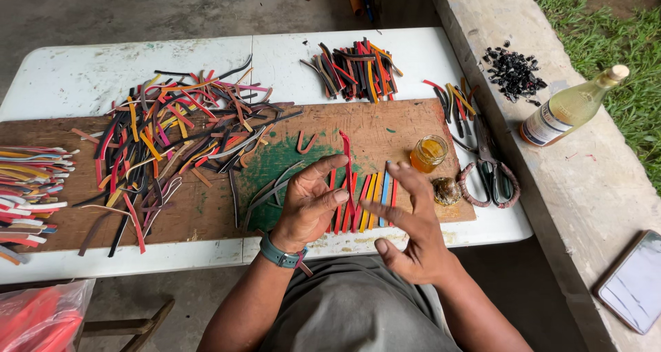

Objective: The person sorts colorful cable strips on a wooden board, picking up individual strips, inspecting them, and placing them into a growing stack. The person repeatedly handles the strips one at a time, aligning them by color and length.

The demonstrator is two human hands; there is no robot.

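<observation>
Your left hand pinches a red strip between thumb and fingers, lifting it so it stands up from the row of strips laid side by side on the board. Your right hand is open, fingers spread, hovering just over the right end of that row and gripping nothing.

Keep the pinch low on the strip so the free end does not flop, and keep the open hand's fingertips light on the row so the laid pieces stay parallel and touching.

Mind what sits close by. A small jar of amber liquid stands just beside your right fingers, with a dark lump next to it; a careless sweep could tip the jar. Scissors lie just past it at the table edge. The big loose pile spreads to your left, a tidier stack lies at the far side, and sorted strips lie far left. On the ledge to your right are a bottle, black bits and a phone, well apart.
</observation>
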